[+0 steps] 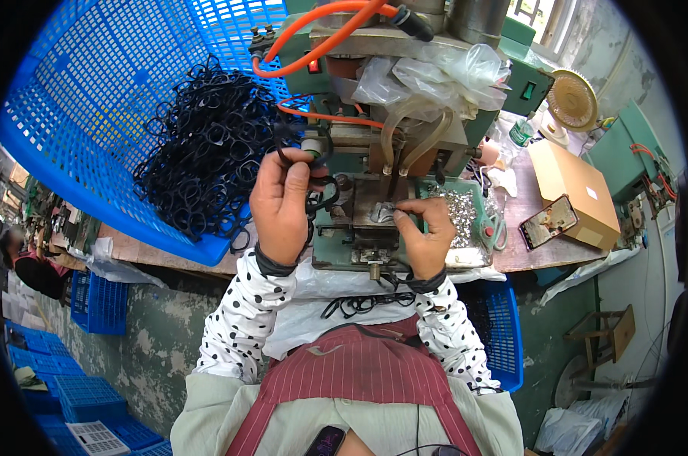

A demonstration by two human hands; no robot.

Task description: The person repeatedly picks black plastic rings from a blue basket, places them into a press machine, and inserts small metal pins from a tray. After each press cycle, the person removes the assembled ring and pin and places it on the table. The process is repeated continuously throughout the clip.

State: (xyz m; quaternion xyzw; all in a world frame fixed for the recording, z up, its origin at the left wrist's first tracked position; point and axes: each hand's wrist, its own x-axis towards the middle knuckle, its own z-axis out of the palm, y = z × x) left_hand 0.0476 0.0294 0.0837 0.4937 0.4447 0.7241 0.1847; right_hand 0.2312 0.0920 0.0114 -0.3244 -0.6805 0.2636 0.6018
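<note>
Black thin frame [319, 199] | left hand [281, 205] grips | loops dangling

Frames [207, 144] in crate [78, 129], left of machine [382, 152]

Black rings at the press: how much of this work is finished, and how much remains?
Done: a few rings lie on the lap. In hand: the left hand holds rings at the press; the right hand touches a metal piece. Left: a large heap in the blue basket.
</note>
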